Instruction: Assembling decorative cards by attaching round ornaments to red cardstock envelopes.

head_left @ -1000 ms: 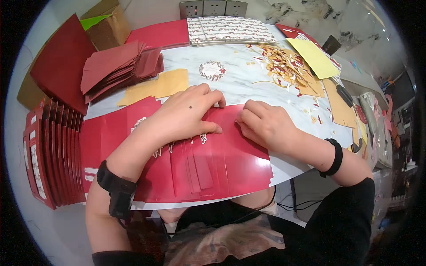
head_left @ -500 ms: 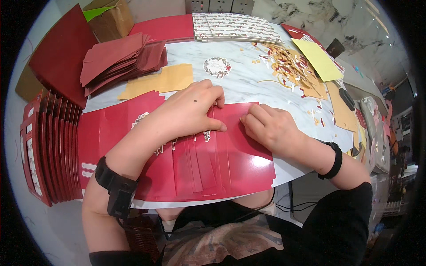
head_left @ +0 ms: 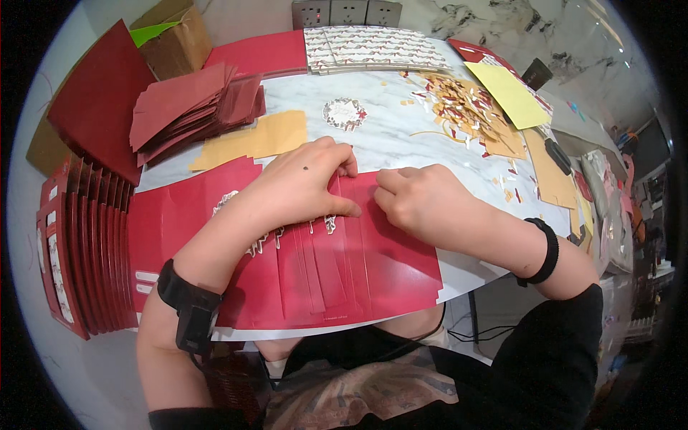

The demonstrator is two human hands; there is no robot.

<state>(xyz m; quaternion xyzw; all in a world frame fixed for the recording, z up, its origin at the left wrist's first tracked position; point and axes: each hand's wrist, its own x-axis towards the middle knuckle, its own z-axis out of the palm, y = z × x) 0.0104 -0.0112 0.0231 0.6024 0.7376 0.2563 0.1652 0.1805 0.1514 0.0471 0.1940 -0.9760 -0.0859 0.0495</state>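
The left hand [head_left: 304, 186] and right hand [head_left: 423, 204] press flat on a red paper bag blank [head_left: 322, 265] lying near the front edge of the marble table [head_left: 387, 136]. The fingers [head_left: 344, 208] of both are held narrow, pinching down along a fold rather than holding anything up. The sheet looks light, thin and easily creased, best handled along its scored folds. Its long axis runs left to right across the table, with the pleats pointing toward the person. A stack of red sheets [head_left: 193, 107] sits well apart at the rear left.

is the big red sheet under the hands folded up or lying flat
Mostly flat: the red sheet lies spread on the marble table with lengthwise creases, while the left hand and right hand press its top edge.
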